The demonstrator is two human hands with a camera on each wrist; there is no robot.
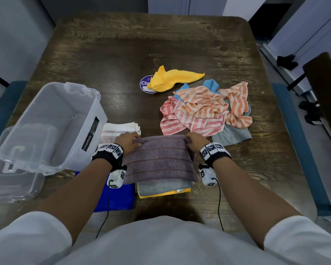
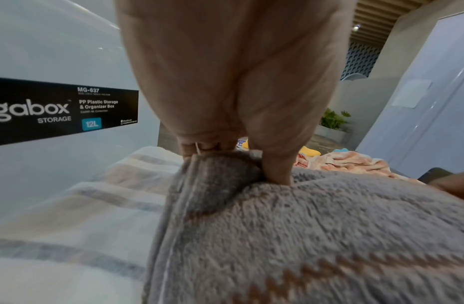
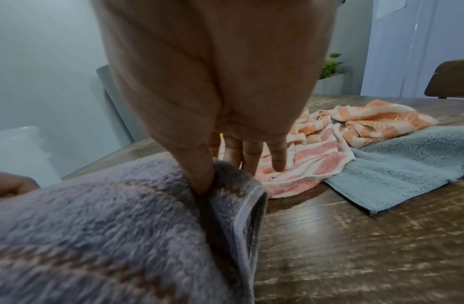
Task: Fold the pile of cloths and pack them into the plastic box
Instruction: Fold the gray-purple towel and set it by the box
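A grey-purple cloth (image 1: 159,159) with thin brown stripes is held up by its far edge over a stack of folded grey and yellow cloths (image 1: 163,189). My left hand (image 1: 129,141) pinches its left corner, thumb on top of the cloth (image 2: 303,226). My right hand (image 1: 194,141) pinches the right corner of the cloth (image 3: 108,226) between thumb and fingers. The clear plastic box (image 1: 52,127) stands tilted at the left, with nothing inside. A loose pile of pink and orange striped cloths (image 1: 204,109) lies at the right over a grey-blue cloth (image 1: 231,133).
A yellow cloth (image 1: 172,79) lies mid-table, partly over a round blue sticker (image 1: 144,83). A folded white striped cloth (image 1: 120,129) sits beside the box, a folded blue cloth (image 1: 117,197) near my left forearm. The box lid (image 1: 11,186) lies under the box's near end.
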